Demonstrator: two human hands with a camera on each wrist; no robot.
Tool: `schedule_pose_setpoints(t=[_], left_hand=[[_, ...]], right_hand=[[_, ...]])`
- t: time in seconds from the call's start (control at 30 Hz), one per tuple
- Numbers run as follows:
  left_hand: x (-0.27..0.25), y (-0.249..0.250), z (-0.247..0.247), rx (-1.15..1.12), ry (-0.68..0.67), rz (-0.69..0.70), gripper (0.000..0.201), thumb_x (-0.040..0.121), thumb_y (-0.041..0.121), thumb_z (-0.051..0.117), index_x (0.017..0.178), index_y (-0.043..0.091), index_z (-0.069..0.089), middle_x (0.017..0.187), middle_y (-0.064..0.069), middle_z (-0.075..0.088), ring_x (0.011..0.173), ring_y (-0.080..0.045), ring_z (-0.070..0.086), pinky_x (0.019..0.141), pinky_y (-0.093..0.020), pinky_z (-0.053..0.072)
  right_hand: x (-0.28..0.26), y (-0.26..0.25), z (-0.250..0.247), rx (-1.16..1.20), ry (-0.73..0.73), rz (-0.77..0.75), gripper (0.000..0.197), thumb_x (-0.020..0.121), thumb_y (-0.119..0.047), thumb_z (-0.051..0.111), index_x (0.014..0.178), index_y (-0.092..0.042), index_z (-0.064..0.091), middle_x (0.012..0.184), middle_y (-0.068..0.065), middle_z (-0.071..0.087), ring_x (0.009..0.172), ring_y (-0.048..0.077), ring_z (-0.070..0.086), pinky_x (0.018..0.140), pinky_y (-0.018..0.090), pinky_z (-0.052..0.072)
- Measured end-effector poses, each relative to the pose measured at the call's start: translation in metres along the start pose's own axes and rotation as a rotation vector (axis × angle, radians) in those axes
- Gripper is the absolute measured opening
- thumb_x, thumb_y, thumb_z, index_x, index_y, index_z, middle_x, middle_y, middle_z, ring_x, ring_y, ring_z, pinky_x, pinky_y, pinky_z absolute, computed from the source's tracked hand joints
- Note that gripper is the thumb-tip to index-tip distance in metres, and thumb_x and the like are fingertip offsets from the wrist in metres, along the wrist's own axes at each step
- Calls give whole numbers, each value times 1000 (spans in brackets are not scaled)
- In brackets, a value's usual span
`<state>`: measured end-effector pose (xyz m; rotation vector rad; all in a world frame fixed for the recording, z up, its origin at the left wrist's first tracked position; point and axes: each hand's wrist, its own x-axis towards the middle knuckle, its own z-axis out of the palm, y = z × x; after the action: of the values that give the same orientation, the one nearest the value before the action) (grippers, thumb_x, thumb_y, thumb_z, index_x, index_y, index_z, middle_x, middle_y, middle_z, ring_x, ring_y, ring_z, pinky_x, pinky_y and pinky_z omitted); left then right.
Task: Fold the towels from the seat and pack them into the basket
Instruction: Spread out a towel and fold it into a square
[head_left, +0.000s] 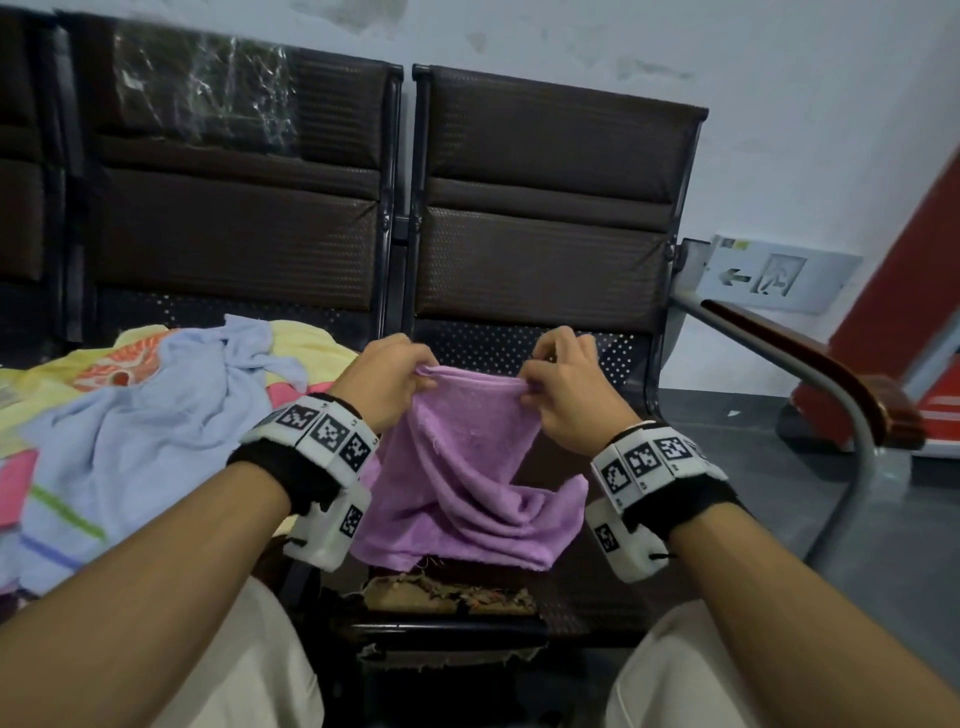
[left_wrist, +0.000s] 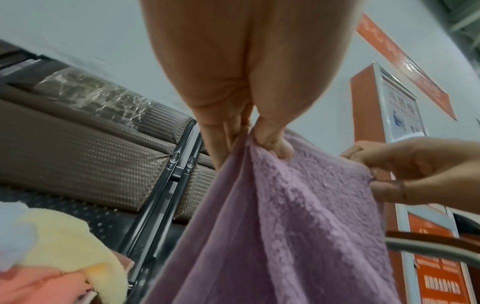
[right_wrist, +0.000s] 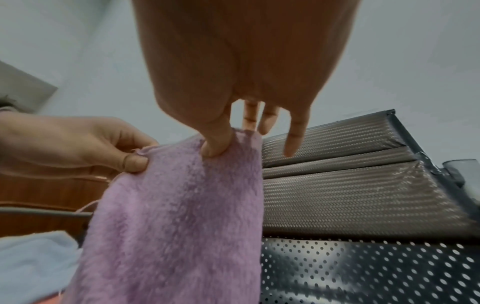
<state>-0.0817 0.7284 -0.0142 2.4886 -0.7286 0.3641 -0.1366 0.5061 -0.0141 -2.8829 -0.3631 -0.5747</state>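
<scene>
A purple towel (head_left: 467, 467) (left_wrist: 298, 226) (right_wrist: 176, 216) hangs by its top edge above the right seat (head_left: 571, 587), its lower part crumpled on the cushion. My left hand (head_left: 400, 376) (left_wrist: 259, 142) pinches the top left corner between thumb and fingers. My right hand (head_left: 545, 382) (right_wrist: 223, 144) pinches the top right corner, with its other fingers spread loose. In the left wrist view the right hand (left_wrist: 405, 170) shows at the right edge of the towel; in the right wrist view the left hand (right_wrist: 103, 148) shows at the left. No basket is in view.
A heap of towels covers the left seat: a light blue one (head_left: 156, 415), a yellow one (head_left: 311, 338) with an orange pattern, and pink and striped ones. Brown padded backrests (head_left: 545, 208) stand behind. A metal armrest with a wooden top (head_left: 810, 364) is to the right.
</scene>
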Motion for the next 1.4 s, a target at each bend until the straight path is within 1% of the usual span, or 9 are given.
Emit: schedule_pose_setpoints(t=[0.13,0.23,0.37,0.5,0.7,0.87,1.07,1.2,1.4], left_hand=[[2,18,-18,-161,81,-54,13,92,19,56,94,12,66,93,-8,67,94,-25,59,80,-31,43],[8,31,-37,-171,122,-51,15,94,19,52,93,10,63,93,-13,67,94,-30,59,79,-33,43],[18,45,-67,-185,226,-34,15,94,14,50,100,9,63,102,-16,66,99,-30,58,73,-26,36],[23,55,-94,-209,279,4,16,93,10,50,103,7,63,104,-16,66,100,-29,59,67,-19,29],[42,50,-98,-149,175,-87,20,95,11,47,107,6,63,110,-19,65,105,-32,58,82,-31,40],[66,53,-90,-178,229,-136,20,95,11,48,106,5,63,108,-20,65,107,-33,57,84,-30,40],[55,67,-84,-443,392,-106,18,92,9,50,99,10,66,90,-6,65,83,-16,55,71,-24,39],[6,65,-44,-541,299,-137,15,92,11,50,95,12,64,85,2,63,81,-13,56,71,-27,43],[-65,43,10,-436,-48,-144,13,89,11,57,95,15,67,91,2,67,90,-15,59,81,-30,44]], right_hand=[[8,-3,-16,229,-1,215,11,95,-22,50,97,-12,55,101,14,63,95,31,58,76,32,42],[15,-7,-37,302,161,257,8,91,-19,57,93,-13,61,91,9,69,86,26,61,64,21,30],[30,-17,-76,403,343,263,12,86,-27,66,91,-16,66,84,-5,64,79,11,55,65,13,32],[44,-28,-104,518,507,267,15,87,-25,65,97,-15,67,91,-6,66,89,13,60,74,15,39],[66,-20,-98,385,257,355,23,95,-21,54,109,-9,67,111,11,68,108,27,59,78,22,37],[81,-7,-93,394,318,396,24,97,-24,49,111,-7,59,116,14,63,112,30,54,71,20,29],[56,-13,-86,593,458,317,17,99,-27,45,104,-13,53,87,-16,56,85,6,55,68,19,38],[5,-16,-53,662,410,307,7,99,-25,45,102,-20,49,85,-20,53,79,-10,50,67,8,39],[-83,-14,2,661,176,424,10,97,-21,48,101,-15,55,91,-6,61,88,11,55,71,20,38]])
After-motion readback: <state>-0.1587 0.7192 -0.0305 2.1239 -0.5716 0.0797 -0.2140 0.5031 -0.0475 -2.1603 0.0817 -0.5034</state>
